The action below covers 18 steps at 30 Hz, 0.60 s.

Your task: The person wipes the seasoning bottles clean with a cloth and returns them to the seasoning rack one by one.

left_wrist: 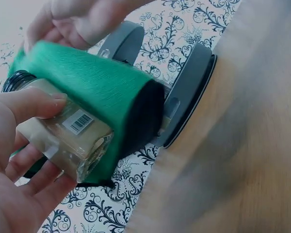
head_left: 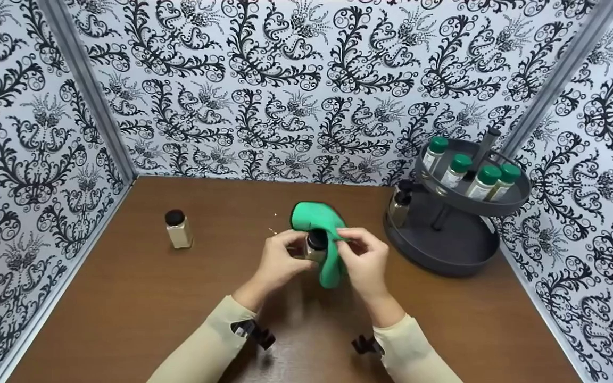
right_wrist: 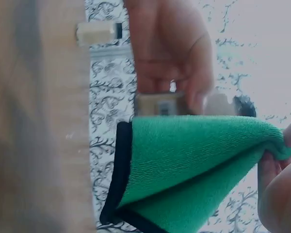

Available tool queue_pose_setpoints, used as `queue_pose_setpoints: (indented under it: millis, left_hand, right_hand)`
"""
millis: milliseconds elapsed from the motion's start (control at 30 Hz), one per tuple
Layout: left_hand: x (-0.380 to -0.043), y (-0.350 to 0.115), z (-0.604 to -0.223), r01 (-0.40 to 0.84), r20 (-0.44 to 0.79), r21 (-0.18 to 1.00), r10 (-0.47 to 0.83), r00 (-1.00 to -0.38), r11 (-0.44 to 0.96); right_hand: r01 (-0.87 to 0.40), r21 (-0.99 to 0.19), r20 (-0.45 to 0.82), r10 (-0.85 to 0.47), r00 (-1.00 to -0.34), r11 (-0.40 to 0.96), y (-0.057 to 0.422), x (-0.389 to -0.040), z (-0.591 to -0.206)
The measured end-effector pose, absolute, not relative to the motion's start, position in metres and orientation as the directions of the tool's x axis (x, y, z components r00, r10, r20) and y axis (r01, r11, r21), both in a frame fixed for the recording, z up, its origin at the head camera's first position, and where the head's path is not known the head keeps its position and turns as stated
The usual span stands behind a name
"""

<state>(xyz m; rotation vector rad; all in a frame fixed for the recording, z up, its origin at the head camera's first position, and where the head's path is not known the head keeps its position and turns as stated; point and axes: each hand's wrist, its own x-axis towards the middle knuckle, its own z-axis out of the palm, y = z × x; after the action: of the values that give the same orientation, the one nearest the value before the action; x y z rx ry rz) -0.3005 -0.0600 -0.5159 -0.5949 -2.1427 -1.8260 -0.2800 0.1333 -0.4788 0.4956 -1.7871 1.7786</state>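
My left hand [head_left: 282, 259] grips a clear spice jar [left_wrist: 72, 128] with a black lid and beige powder inside, a barcode label showing on its side. A green cloth [head_left: 333, 266] with black edging hangs against the jar's right side. My right hand [head_left: 364, 259] pinches that cloth near its upper part; in the right wrist view the bunched corner sits between thumb and fingers. Seen from the right wrist, the cloth [right_wrist: 184, 160] covers part of the jar.
Another black-lidded jar [head_left: 180, 230] of beige powder stands on the table [head_left: 141, 298] at left. At right, a two-tier dark turntable rack [head_left: 445, 263] bears several green-capped jars [head_left: 456, 170] above and dark-lidded jars [head_left: 399, 208] below. Small crumbs lie behind my left hand.
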Motion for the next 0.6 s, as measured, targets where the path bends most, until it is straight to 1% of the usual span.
queue_pose_setpoints:
  millis: [67, 133, 233, 300, 333, 400, 500, 567, 600]
  left_hand:
    - [-0.301, -0.061, -0.515, 0.472, 0.457, 0.876, 0.142, -0.878, 0.099]
    - [-0.301, -0.063, -0.512, 0.484, 0.472, 0.872, 0.142, -0.87, 0.072]
    - [-0.302, -0.065, -0.509, 0.519, 0.508, 0.853, 0.143, -0.849, 0.056]
    - [-0.302, -0.065, -0.508, 0.543, 0.53, 0.838, 0.15, -0.835, 0.06]
    - [-0.302, -0.066, -0.508, 0.552, 0.537, 0.832, 0.159, -0.828, 0.063]
    - [-0.302, -0.066, -0.509, 0.561, 0.544, 0.825, 0.176, -0.821, 0.064]
    - [-0.303, -0.066, -0.512, 0.55, 0.53, 0.834, 0.198, -0.824, 0.055]
    - [-0.303, -0.065, -0.514, 0.543, 0.523, 0.838, 0.206, -0.827, 0.052]
    - [-0.304, -0.066, -0.515, 0.541, 0.521, 0.84, 0.205, -0.828, 0.049]
  right_hand:
    - [-0.621, -0.78, 0.626, 0.128, -0.769, 0.079, 0.132, -0.279, -0.479]
    - [-0.561, -0.814, 0.577, 0.1, -0.811, 0.15, 0.132, -0.282, -0.481]
    - [-0.438, -0.863, 0.462, 0.039, -0.886, 0.253, 0.134, -0.289, -0.484]
    - [-0.396, -0.876, 0.415, 0.01, -0.91, 0.276, 0.136, -0.291, -0.484]
    - [-0.397, -0.88, 0.412, 0.004, -0.911, 0.262, 0.136, -0.291, -0.483]
    - [-0.442, -0.874, 0.453, 0.013, -0.891, 0.2, 0.138, -0.288, -0.481]
    - [-0.566, -0.818, 0.572, 0.045, -0.819, 0.105, 0.138, -0.282, -0.478]
    - [-0.627, -0.775, 0.631, 0.049, -0.774, 0.08, 0.138, -0.281, -0.478]
    - [-0.638, -0.766, 0.642, 0.046, -0.765, 0.083, 0.138, -0.281, -0.479]
